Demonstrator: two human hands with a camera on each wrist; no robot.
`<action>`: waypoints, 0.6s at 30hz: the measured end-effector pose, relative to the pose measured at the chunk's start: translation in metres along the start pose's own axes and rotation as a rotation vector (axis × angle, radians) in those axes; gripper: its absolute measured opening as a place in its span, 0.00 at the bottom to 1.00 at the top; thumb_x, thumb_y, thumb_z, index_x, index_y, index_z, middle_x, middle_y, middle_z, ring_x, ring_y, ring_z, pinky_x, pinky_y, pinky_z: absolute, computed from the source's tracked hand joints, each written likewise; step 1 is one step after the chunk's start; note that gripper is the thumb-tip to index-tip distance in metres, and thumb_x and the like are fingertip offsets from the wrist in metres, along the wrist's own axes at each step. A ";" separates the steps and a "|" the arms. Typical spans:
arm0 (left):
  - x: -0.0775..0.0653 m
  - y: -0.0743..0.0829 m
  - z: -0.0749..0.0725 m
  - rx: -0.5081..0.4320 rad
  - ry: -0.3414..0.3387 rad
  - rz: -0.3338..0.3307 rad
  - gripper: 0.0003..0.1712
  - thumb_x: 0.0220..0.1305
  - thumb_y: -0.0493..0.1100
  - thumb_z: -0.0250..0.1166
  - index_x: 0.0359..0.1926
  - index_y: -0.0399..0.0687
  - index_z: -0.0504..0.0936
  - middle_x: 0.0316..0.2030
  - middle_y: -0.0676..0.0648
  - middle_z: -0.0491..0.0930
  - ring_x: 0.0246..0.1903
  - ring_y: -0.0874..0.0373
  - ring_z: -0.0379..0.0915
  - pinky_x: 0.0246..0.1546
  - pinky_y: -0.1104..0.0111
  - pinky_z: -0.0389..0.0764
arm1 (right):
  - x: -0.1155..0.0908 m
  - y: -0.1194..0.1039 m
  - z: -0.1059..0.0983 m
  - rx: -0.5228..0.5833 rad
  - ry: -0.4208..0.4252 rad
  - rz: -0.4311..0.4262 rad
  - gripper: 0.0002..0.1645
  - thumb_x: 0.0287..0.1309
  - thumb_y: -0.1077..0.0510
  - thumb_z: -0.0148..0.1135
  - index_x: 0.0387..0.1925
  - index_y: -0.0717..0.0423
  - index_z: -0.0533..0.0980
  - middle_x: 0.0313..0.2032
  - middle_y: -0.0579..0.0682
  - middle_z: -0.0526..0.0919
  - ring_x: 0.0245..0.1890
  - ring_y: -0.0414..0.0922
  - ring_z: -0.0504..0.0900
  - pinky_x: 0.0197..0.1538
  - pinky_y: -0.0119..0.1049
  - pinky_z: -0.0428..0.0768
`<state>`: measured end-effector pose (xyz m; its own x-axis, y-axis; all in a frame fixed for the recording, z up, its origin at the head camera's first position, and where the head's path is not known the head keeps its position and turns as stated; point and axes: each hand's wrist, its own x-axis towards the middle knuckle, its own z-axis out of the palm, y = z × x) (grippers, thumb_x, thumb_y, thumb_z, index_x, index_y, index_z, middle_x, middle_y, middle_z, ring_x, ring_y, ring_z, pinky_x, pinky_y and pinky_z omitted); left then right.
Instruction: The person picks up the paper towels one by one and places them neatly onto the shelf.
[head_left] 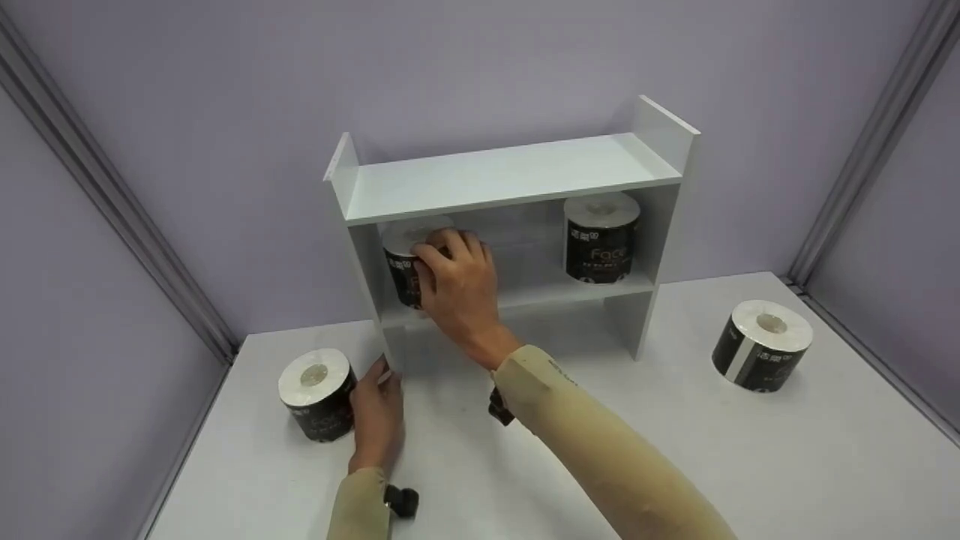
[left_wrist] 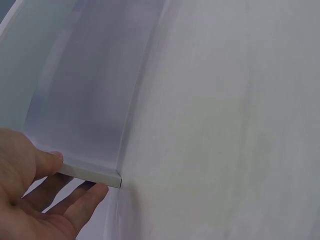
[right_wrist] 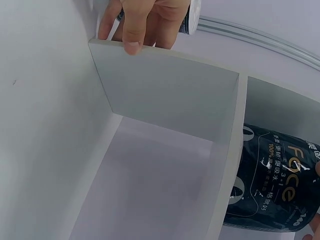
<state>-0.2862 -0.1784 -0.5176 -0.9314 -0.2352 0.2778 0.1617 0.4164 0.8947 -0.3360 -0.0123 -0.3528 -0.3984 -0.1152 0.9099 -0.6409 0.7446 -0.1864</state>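
A white shelf unit (head_left: 510, 171) stands on the white table. Inside its left part is a paper roll (head_left: 400, 276) in black printed wrap, which my right hand (head_left: 461, 289) grips with the fingers over its near right side. That roll (right_wrist: 275, 180) sits upon the shelf board in the right wrist view, with only fingertips showing at the frame's edge. Lower down, my left hand (head_left: 377, 420) pinches the bottom front edge of the unit's left side panel. Thumb and fingers of this left hand (left_wrist: 30, 192) lie on opposite faces of the panel edge (left_wrist: 90, 175).
Another wrapped roll (head_left: 600, 244) stands at the shelf's right end. One roll (head_left: 321, 405) is on the table just left of my left hand, and one more (head_left: 761, 352) is at the far right. Behind the unit rises a pale wall (head_left: 487, 67).
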 end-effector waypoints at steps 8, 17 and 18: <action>0.000 0.001 -0.001 0.004 0.019 0.012 0.25 0.80 0.35 0.59 0.74 0.39 0.74 0.69 0.35 0.78 0.65 0.42 0.81 0.67 0.51 0.83 | 0.003 -0.001 0.003 0.006 -0.012 0.022 0.08 0.75 0.57 0.65 0.46 0.46 0.88 0.48 0.50 0.86 0.52 0.53 0.83 0.53 0.52 0.85; -0.002 -0.001 0.000 0.003 0.021 0.029 0.25 0.79 0.33 0.60 0.74 0.40 0.75 0.69 0.35 0.78 0.67 0.40 0.79 0.68 0.50 0.83 | 0.002 -0.001 0.002 0.009 -0.025 0.033 0.08 0.74 0.58 0.66 0.46 0.47 0.89 0.49 0.49 0.86 0.52 0.52 0.83 0.53 0.51 0.84; -0.002 -0.001 0.000 0.003 0.020 0.035 0.26 0.79 0.33 0.60 0.74 0.39 0.75 0.69 0.34 0.78 0.67 0.39 0.79 0.68 0.50 0.83 | 0.001 -0.001 0.001 0.007 -0.026 0.027 0.08 0.73 0.58 0.66 0.46 0.47 0.89 0.49 0.49 0.86 0.52 0.52 0.83 0.54 0.51 0.84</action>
<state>-0.2844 -0.1782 -0.5190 -0.9185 -0.2383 0.3156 0.1926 0.4275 0.8833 -0.3366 -0.0143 -0.3519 -0.4329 -0.1120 0.8945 -0.6338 0.7434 -0.2136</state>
